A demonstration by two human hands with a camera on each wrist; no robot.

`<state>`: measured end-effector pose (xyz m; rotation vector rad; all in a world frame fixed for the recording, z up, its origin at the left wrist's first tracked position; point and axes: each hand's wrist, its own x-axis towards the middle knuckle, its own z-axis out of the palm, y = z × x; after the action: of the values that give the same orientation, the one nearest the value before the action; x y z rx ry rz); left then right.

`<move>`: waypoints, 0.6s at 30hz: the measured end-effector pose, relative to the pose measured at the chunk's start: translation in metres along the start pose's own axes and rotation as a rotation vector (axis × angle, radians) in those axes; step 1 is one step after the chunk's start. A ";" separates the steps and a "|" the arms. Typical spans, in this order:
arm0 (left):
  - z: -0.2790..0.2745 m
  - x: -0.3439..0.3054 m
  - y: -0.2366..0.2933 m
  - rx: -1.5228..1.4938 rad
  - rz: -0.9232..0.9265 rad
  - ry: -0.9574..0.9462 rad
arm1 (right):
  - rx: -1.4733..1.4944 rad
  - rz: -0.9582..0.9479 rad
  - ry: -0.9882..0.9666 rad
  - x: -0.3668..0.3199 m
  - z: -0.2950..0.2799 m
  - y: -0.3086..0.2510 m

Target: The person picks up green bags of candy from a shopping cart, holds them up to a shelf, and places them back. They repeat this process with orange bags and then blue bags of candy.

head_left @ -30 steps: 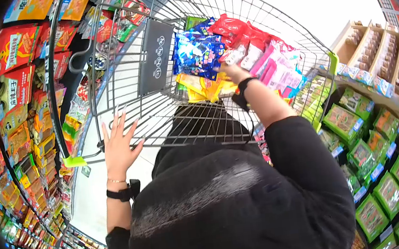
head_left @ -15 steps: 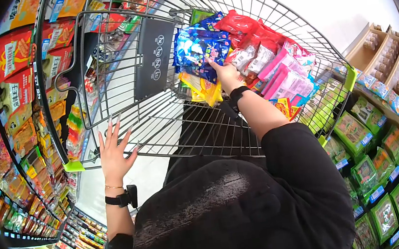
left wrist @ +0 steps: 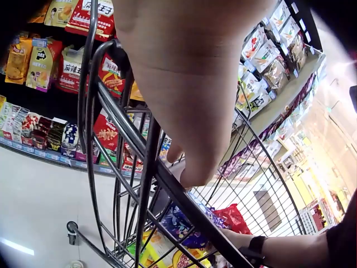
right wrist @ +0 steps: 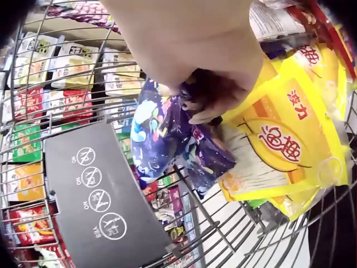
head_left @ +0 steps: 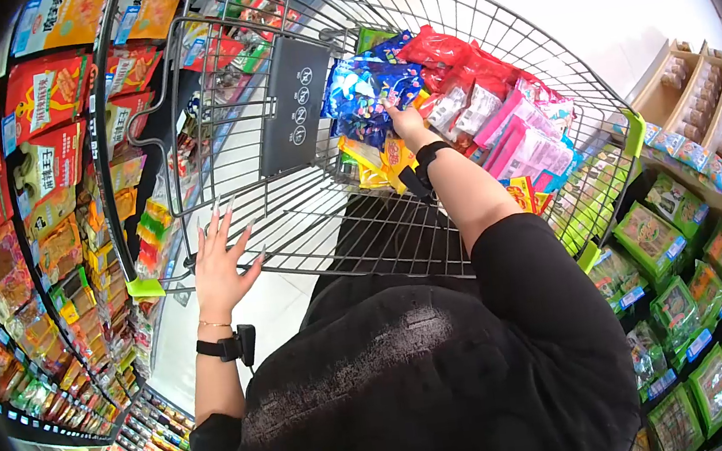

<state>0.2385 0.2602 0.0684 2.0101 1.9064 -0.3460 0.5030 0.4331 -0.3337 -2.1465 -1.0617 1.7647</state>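
right hand grips a blue packet beside yellow packets; left hand, fingers spread wide, lies over the cart's near left rim.

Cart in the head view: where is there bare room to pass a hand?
Bare mesh shows between left hand, dark panel and yellow packs; floor or wall, I cannot tell. Crowded: from the blue bag in the right hand across the red packs to the pink packs.
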 end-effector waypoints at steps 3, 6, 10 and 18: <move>0.001 -0.004 -0.002 -0.004 0.030 0.059 | -0.411 -0.302 0.147 -0.073 -0.026 -0.058; 0.002 -0.008 -0.005 -0.036 0.040 0.093 | -0.445 -0.446 0.038 -0.134 -0.039 -0.094; 0.004 -0.009 -0.016 -0.012 0.114 0.172 | -0.564 -0.875 -0.084 -0.193 -0.063 -0.117; 0.001 -0.010 -0.040 -0.176 0.281 0.276 | -1.235 -0.955 -0.154 -0.408 -0.163 -0.224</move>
<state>0.1980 0.2525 0.0683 2.2544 1.6963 0.1740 0.5388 0.3975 0.1569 -1.2234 -3.0319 0.7953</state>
